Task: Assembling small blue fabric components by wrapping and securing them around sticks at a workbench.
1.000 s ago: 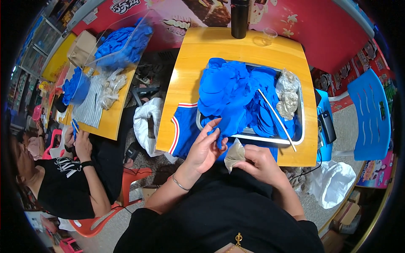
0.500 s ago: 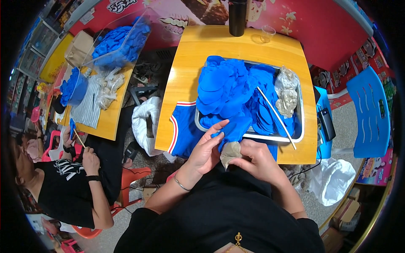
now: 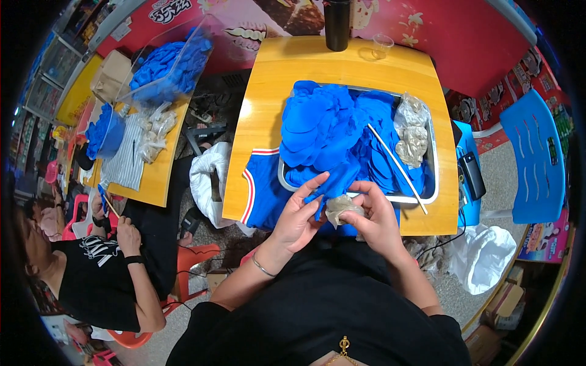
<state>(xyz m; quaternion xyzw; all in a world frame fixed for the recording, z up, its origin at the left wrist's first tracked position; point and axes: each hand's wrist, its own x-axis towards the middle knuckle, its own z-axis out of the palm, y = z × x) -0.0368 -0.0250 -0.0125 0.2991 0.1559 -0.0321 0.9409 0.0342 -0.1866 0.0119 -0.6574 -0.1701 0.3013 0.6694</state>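
My left hand (image 3: 296, 222) pinches a soft blue piece (image 3: 345, 177) in front of the metal tray (image 3: 433, 152). My right hand (image 3: 378, 219) has its thumb and fingers closed on a crumpled, beige, film-like piece (image 3: 342, 209) at the lower end of the blue one. Whether the two are joined I cannot tell. Just beyond my hands, the tray holds a heap of flat, rounded blue pieces (image 3: 314, 125). A thin pale stick (image 3: 397, 168) lies slanted across them. Crumpled beige bundles in clear wrap (image 3: 411, 146) lie along the tray's right side.
Under the tray a blue garment with red-and-white trim (image 3: 259, 177) covers part of the yellow table (image 3: 268, 79). A black bottle (image 3: 337, 27) and a clear cup (image 3: 382, 46) stand at the back. On the left a person (image 3: 91, 274) holds a stick beside another table (image 3: 155, 189).
My right hand has shifted slightly up and right, its fingers more spread around the beige piece. The blue piece now hangs narrower and more folded between my hands. The view has shifted slightly.
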